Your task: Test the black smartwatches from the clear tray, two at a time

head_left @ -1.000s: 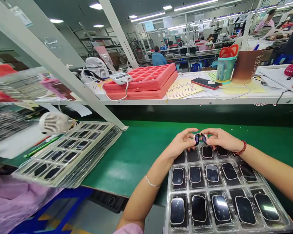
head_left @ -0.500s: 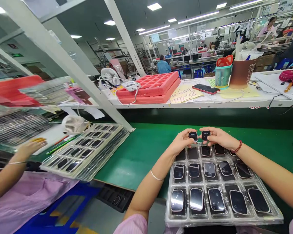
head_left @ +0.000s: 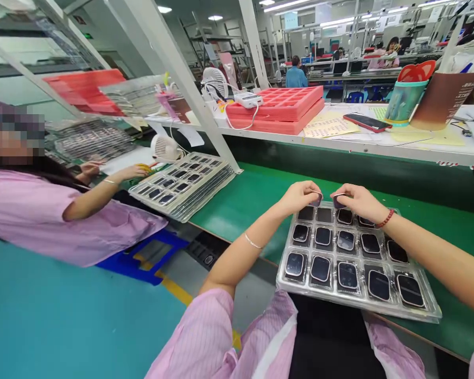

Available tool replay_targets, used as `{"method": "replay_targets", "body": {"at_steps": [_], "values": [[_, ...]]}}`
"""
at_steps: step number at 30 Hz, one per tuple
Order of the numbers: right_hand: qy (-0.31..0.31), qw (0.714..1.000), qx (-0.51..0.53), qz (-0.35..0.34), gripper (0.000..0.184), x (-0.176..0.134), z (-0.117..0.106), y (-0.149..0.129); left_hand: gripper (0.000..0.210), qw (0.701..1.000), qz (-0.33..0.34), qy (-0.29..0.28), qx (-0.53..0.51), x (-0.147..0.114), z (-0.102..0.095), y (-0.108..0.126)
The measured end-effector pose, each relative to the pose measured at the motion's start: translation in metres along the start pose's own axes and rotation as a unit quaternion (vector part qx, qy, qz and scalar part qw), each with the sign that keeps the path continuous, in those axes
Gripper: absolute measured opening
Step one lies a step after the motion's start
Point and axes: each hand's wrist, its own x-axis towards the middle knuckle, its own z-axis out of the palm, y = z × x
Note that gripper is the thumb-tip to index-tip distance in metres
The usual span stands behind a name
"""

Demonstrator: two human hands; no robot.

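Between the thumb and fingers of my left hand [head_left: 300, 196] is a square smartwatch body [head_left: 317, 199], strapless and tilted so its screen hardly shows. My right hand [head_left: 358, 201] pinches a second smartwatch body [head_left: 341, 200] close beside it, with a small gap between the two. Both hands are above the far edge of a clear plastic tray [head_left: 355, 301]. Dark-screened watch bodies, such as one in the front row [head_left: 347, 275], fill most of its pockets. Two pockets at the far left, including one dark pocket [head_left: 324, 215], show no watch.
A co-worker in pink sits at left, one hand [head_left: 132, 172] near a stack of similar trays [head_left: 189, 197]. The green bench [head_left: 256, 197] runs beneath a white shelf [head_left: 332, 138] carrying red foam trays [head_left: 276, 108], a phone [head_left: 366, 122] and cups. A slanted white post [head_left: 217, 137] stands between workplaces.
The view has swung left and down. Both watch bodies have tipped, so their screens no longer face me. Each hand still holds its own watch body.
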Motion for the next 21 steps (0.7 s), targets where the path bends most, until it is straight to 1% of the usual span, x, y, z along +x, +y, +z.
{"method": "replay_targets", "body": {"at_steps": [1,3,5,6,8,9,10,12,14,15,16,17,18,19,21], "values": [[0.012,0.997,-0.066,-0.027,0.011,0.001,0.01,-0.004,0.01,0.998,0.013,0.002,0.063,-0.006,-0.004,0.0],[0.027,0.987,-0.15,-0.052,0.009,0.0,0.025,-0.009,0.007,0.981,0.032,0.008,0.191,-0.017,-0.011,-0.002],[0.03,0.977,-0.203,-0.064,0.011,-0.003,0.03,-0.013,0.008,0.958,0.031,0.025,0.285,-0.024,-0.017,-0.004],[0.03,0.968,-0.238,-0.076,0.013,-0.005,0.026,-0.014,0.01,0.949,0.029,0.035,0.312,-0.025,-0.019,-0.004],[0.018,0.943,-0.314,-0.107,0.014,-0.01,0.007,-0.013,0.015,0.941,0.043,0.042,0.333,-0.023,-0.02,0.0],[0.005,0.929,-0.349,-0.119,0.016,-0.013,-0.006,-0.012,0.017,0.94,0.061,0.034,0.335,-0.02,-0.018,0.003],[-0.011,0.917,-0.381,-0.122,0.019,-0.017,-0.021,-0.01,0.019,0.939,0.083,0.016,0.333,-0.015,-0.014,0.008],[-0.039,0.888,-0.447,-0.103,0.023,-0.025,-0.046,-0.003,0.02,0.935,0.127,-0.04,0.33,-0.002,0.001,0.018],[-0.053,0.866,-0.493,-0.065,0.022,-0.036,-0.062,0.004,0.017,0.922,0.144,-0.098,0.347,0.01,0.022,0.027],[-0.056,0.862,-0.501,-0.049,0.022,-0.041,-0.066,0.008,0.016,0.912,0.145,-0.119,0.364,0.016,0.032,0.029],[-0.055,0.866,-0.495,-0.042,0.022,-0.047,-0.068,0.011,0.017,0.902,0.144,-0.132,0.384,0.02,0.042,0.031],[-0.053,0.876,-0.476,-0.045,0.022,-0.053,-0.069,0.013,0.019,0.894,0.145,-0.138,0.4,0.023,0.051,0.031],[-0.05,0.893,-0.444,-0.058,0.021,-0.06,-0.068,0.014,0.02,0.889,0.15,-0.142,0.408,0.024,0.057,0.031],[-0.047,0.912,-0.4,-0.075,0.02,-0.068,-0.067,0.015,0.02,0.889,0.156,-0.143,0.406,0.023,0.062,0.031],[-0.033,0.953,-0.284,-0.102,0.02,-0.08,-0.066,0.018,0.019,0.907,0.155,-0.139,0.367,0.019,0.068,0.034]]}}
